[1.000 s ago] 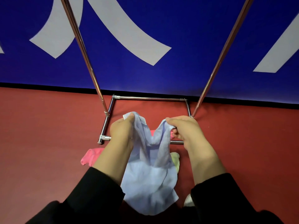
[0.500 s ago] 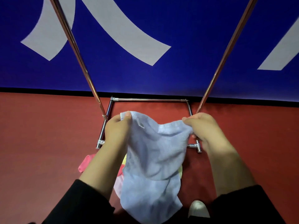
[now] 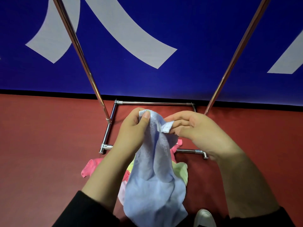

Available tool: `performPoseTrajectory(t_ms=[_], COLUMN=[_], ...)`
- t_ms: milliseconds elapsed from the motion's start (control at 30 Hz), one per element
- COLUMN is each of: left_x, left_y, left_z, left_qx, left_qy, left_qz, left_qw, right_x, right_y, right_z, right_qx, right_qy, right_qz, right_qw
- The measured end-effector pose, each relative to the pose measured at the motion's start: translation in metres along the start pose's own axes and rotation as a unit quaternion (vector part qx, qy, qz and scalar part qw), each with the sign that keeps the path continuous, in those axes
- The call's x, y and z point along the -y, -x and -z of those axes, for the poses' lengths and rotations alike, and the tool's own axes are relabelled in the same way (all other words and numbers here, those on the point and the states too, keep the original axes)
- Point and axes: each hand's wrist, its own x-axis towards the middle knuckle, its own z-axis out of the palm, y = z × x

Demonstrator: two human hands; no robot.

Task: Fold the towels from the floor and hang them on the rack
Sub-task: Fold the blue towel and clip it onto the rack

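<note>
A light blue towel hangs bunched between my hands, above the floor. My left hand pinches one top corner between thumb and fingers. My right hand pinches the other top corner, close beside the left. The chrome rack stands just beyond, its two uprights slanting up out of view and its base frame on the floor. Under the blue towel lie a pink towel and a light green towel, both partly hidden.
The floor is red carpet. A blue wall panel with white shapes rises right behind the rack. The toe of a white shoe shows at the bottom edge.
My hands spread the towel wide half a second ago, then came together; the two top corners now sit close to each other and the towel hangs narrow.
</note>
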Motion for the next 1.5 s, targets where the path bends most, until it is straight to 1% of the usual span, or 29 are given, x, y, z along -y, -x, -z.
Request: performPoseTrajectory(t_ms=[67,133,233,300,333,467,633,867,967,1100,1200,1300,1400,1500], left_x=[-0.001,-0.004,-0.006,-0.007,-0.008,-0.010,-0.016,-0.024,-0.024,-0.023,-0.019,-0.016,-0.018,-0.018], left_y=[0.000,0.001,0.002,0.004,0.005,0.009,0.012,0.016,0.016,0.016,0.013,0.013,0.014,0.012], left_z=[0.000,-0.001,-0.004,-0.005,-0.006,-0.010,-0.014,-0.016,-0.017,-0.016,-0.014,-0.015,-0.015,-0.013], left_qx=[0.004,0.013,0.041,0.061,0.068,0.082,0.060,0.074,0.088,0.095,0.103,0.091,0.080,0.071], left_qy=[0.009,0.014,0.012,0.014,0.015,0.032,0.111,0.115,0.108,0.080,0.072,0.071,0.047,-0.012], left_qz=[-0.009,-0.013,-0.008,-0.008,-0.006,0.014,0.066,0.081,0.068,0.026,0.016,0.005,-0.017,-0.044], left_qw=[1.000,1.000,0.999,0.998,0.998,0.996,0.990,0.987,0.988,0.992,0.992,0.993,0.996,0.996], right_x=[-0.001,-0.003,-0.007,-0.006,-0.006,-0.005,-0.009,-0.012,-0.014,-0.017,-0.018,-0.017,-0.015,-0.014], right_y=[0.000,-0.001,-0.002,-0.002,-0.003,-0.004,-0.007,-0.010,-0.011,-0.012,-0.013,-0.013,-0.012,-0.009], right_z=[-0.001,-0.001,0.000,0.001,0.002,0.000,-0.004,-0.006,-0.005,-0.004,-0.005,-0.006,-0.007,-0.008], right_qx=[-0.016,-0.046,-0.081,-0.097,-0.098,-0.071,-0.071,-0.096,-0.113,-0.117,-0.120,-0.133,-0.152,-0.148], right_qy=[0.029,0.094,0.202,0.242,0.239,0.141,0.116,0.098,0.104,0.112,0.107,0.113,0.143,0.195], right_qz=[0.016,0.039,0.078,0.103,0.109,0.093,0.087,0.085,0.086,0.087,0.083,0.091,0.098,0.088], right_qw=[0.999,0.994,0.973,0.960,0.960,0.983,0.987,0.987,0.984,0.983,0.983,0.981,0.973,0.966])
